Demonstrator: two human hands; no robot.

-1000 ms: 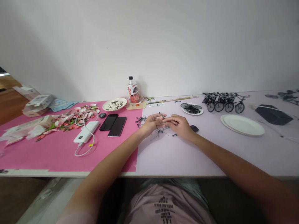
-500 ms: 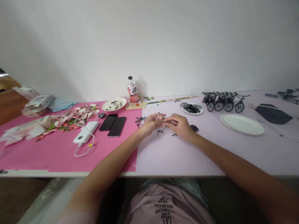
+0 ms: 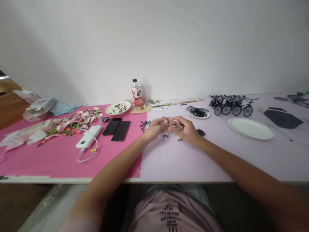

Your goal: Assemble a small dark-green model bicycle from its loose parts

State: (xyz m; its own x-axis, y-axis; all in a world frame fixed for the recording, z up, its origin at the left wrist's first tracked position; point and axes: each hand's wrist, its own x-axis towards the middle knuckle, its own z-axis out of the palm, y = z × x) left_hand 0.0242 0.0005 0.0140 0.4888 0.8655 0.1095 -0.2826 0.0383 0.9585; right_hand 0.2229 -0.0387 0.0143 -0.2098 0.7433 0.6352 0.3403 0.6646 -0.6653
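Observation:
My left hand [image 3: 156, 127] and my right hand [image 3: 185, 129] meet above the lilac part of the table. Between their fingertips is a small dark model bicycle part [image 3: 172, 124], pinched from both sides. Fingers cover much of it, so its exact shape is unclear. Under the hands lie thin dark loose pieces [image 3: 165, 136]. More spindly black parts [image 3: 145, 123] rest just left of my left hand. A black piece [image 3: 200, 132] sits beside my right wrist.
Assembled model bicycles [image 3: 231, 105] stand in a row at the back right. A white plate [image 3: 205, 116] holds black wheels and parts; stacked white plates [image 3: 253, 129] lie farther right. Leftward are two phones [image 3: 121, 131], a power bank [image 3: 88, 137] and a drink bottle [image 3: 137, 93].
The fingers of both hands have shifted slightly, and more of the dark part shows between them. My right hand's fingers have lifted a little. Everything else stays in place.

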